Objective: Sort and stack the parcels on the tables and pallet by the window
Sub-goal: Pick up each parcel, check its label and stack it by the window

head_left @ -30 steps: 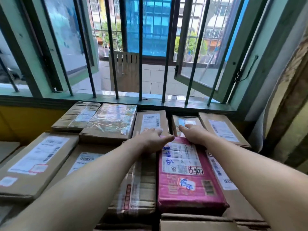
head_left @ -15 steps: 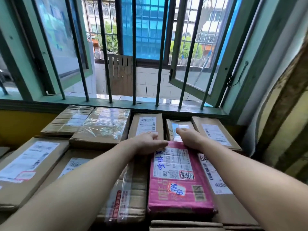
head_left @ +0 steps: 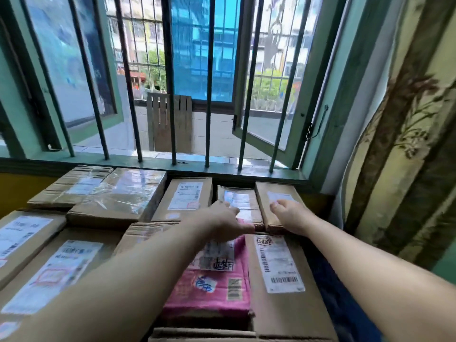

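Now left hand (head_left: pixel 225 223) and right hand (head_left: pixel 290 215) grip narrow parcels' (head_left: pixel 238 201) near edges.

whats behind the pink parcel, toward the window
Behind the pink parcel lies a small taped box, flanked by two labelled brown boxes. The left hand covers its near edge.

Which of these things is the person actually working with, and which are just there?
In the job: left hand and right hand reaching over the pink parcel to the small cardboard parcels by the sill; the other labelled boxes.

Just there: window bars, open window pane, patterned curtain.
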### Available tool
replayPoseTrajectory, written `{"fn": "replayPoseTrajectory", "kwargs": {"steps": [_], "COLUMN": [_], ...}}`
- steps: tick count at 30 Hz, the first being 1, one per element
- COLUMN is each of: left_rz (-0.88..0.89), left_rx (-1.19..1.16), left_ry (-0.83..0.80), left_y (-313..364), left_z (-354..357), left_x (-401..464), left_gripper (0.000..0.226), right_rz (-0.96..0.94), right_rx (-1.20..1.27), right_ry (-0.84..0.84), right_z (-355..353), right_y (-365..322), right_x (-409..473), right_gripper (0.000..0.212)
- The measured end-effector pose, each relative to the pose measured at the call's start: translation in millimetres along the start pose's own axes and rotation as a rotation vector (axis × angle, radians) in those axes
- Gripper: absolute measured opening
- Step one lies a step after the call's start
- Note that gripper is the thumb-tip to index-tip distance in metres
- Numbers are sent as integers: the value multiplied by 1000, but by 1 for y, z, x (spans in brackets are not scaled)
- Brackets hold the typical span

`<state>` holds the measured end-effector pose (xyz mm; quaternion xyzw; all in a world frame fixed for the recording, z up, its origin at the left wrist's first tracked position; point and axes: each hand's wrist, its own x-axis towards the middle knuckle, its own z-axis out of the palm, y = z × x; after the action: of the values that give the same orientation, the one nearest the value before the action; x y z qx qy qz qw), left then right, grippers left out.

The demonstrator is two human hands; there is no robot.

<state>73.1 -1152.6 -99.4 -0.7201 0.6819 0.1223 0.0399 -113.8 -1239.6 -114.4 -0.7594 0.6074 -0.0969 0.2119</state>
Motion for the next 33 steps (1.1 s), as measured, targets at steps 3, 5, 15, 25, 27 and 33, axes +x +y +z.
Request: {"fn": "replayPoseTrajectory", "kwargs": {"steps": [3, 5, 15, 25, 27, 33], "left_rz": [-79, -105, -155, -135, -116, -154], "left_rx": [17, -31, -29, 27, 23, 2], "left_ry": [-71, -105, -86, 88, 73, 54], "left_y": [15, 22, 30, 39, 38, 40], "left_z": [5, 6, 4, 19, 25, 40], "left_x": [16, 21, 21, -53, -74, -106], "left_gripper": [97, 90, 48, 86, 88, 82], "right_rz": [11, 26, -39, -207, -225, -154], "right_rx": [-141, -200, -235, -280, -276, -210], "right_ry": [-44, -56, -66, 37, 17, -106], "right_z": [0, 4, 15, 27, 32, 54], "right_y": [20, 30, 25, 30, 31, 34], "right_x": [14, 22, 26, -36, -58, -97], "right_gripper": [65, 59, 67, 68, 69, 69]}}
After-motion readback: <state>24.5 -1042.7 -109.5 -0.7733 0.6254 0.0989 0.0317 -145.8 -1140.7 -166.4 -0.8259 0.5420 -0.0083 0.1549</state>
